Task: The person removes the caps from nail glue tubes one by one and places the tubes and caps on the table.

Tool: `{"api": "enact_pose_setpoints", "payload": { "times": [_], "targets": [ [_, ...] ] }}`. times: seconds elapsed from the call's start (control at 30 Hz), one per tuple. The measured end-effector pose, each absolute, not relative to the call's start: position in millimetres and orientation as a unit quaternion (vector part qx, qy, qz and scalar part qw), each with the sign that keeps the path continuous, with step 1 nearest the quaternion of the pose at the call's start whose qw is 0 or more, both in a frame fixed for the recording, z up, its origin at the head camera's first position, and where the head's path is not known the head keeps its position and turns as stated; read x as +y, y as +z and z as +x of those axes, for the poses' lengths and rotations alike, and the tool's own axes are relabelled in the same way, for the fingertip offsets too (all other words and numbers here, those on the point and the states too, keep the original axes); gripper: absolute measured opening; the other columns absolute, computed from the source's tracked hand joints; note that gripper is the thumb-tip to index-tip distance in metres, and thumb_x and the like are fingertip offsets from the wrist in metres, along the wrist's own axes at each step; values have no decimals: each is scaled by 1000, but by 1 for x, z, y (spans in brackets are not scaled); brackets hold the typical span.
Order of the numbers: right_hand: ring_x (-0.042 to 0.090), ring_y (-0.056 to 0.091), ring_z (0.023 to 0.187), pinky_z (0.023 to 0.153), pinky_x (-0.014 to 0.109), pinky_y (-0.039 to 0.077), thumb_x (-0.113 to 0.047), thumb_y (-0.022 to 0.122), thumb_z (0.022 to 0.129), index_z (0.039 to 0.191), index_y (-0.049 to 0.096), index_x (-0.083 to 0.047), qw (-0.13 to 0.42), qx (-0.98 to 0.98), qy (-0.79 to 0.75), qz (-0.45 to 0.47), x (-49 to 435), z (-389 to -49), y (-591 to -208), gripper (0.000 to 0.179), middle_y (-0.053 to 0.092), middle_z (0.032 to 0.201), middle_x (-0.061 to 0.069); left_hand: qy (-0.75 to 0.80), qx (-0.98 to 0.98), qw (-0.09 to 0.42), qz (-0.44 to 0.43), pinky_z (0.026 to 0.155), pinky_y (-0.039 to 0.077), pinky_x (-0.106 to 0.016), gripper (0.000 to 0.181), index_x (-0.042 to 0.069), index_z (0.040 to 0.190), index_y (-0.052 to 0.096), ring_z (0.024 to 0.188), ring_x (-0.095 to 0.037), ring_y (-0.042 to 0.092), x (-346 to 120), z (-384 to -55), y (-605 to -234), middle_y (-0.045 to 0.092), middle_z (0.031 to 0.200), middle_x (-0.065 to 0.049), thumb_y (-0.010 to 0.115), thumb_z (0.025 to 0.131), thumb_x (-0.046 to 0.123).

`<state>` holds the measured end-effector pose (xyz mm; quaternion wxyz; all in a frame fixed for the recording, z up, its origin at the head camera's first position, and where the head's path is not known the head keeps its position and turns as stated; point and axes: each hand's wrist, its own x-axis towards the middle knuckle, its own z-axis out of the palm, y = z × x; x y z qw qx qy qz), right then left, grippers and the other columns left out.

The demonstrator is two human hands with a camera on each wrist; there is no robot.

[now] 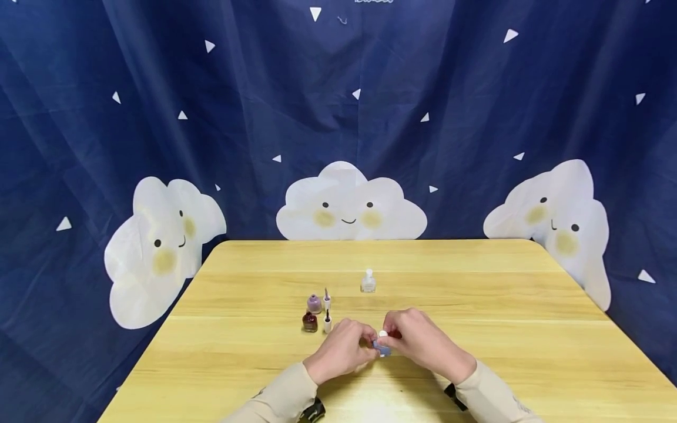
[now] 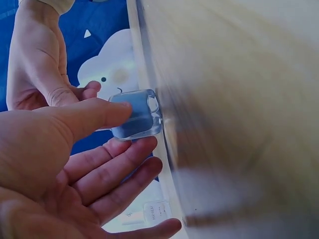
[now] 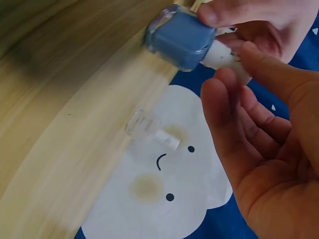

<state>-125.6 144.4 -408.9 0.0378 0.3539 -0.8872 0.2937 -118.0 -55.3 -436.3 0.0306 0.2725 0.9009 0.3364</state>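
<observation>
Governing relation: the square-shouldered glass bottle of blue polish (image 1: pixel 383 351) sits between both hands, long axis near vertical, white cylindrical cap (image 3: pixel 219 56) uppermost. In my judgement, any next move turns on that bottle-to-cap line.

Left hand (image 1: pixel 346 345): holding the blue bottle in a pinch, thumb flat on one broad face. From where I stand, the bottle lies just off the fingertips, on the side toward the other hand.

Right hand (image 1: pixel 420 336): holding the white cap between thumb and forefinger. The bottle body lies directly below that grip. The left hand is nearer to the glass, the right to the cap. Whether the base touches the wooden tabletop (image 1: pixel 476 288) cannot be told.

Surroundings: a capped clear glass bottle (image 1: pixel 368 284) stands beyond the hands. To the left stand an uncapped lilac bottle (image 1: pixel 314 305) and an uncapped dark red bottle (image 1: pixel 309 323), each beside a white brush cap (image 1: pixel 327 325), brush upward.
</observation>
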Motion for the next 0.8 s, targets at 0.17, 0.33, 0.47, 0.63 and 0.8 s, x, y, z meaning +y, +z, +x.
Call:
{"api": "enact_pose_setpoints", "payload": {
  "times": [0.17,0.33,0.47,0.63,0.8],
  "targets": [
    [-6,44,59,52,16,45,-11,79,89,79,67,-13,41,-886,281,366,143,-122,-406,15,59,69,-13,336,898,32,283,59,44,-15,10,16,95,81,57,4,52,-57,-118,-436,79,88,5,83,85,14],
    [-5,43,61,54,16,45,-6,78,89,81,67,-12,38,-883,275,378,142,-120,-403,15,59,72,-12,335,895,31,294,57,42,-15,9,15,95,81,57,4,49,-57,-118,-436,79,87,5,82,86,15],
    [-4,45,63,56,16,47,-3,77,89,83,67,-11,31,-882,266,387,142,-118,-401,14,61,75,-10,339,894,39,292,54,40,-15,8,15,95,81,56,4,48,-57,-119,-437,78,87,7,82,87,14],
    [-3,47,65,59,15,48,0,75,90,88,68,-7,30,-883,244,400,143,-118,-401,10,65,79,-5,343,894,56,281,46,36,-15,7,15,95,81,48,3,42,-57,-119,-437,78,86,8,81,88,14],
    [-4,48,65,57,16,47,-9,77,91,85,67,-11,27,-884,264,384,144,-120,-402,12,61,75,-9,339,894,56,287,50,40,-14,8,14,96,81,49,4,44,-57,-121,-438,79,88,5,80,88,12]
  ]
}}
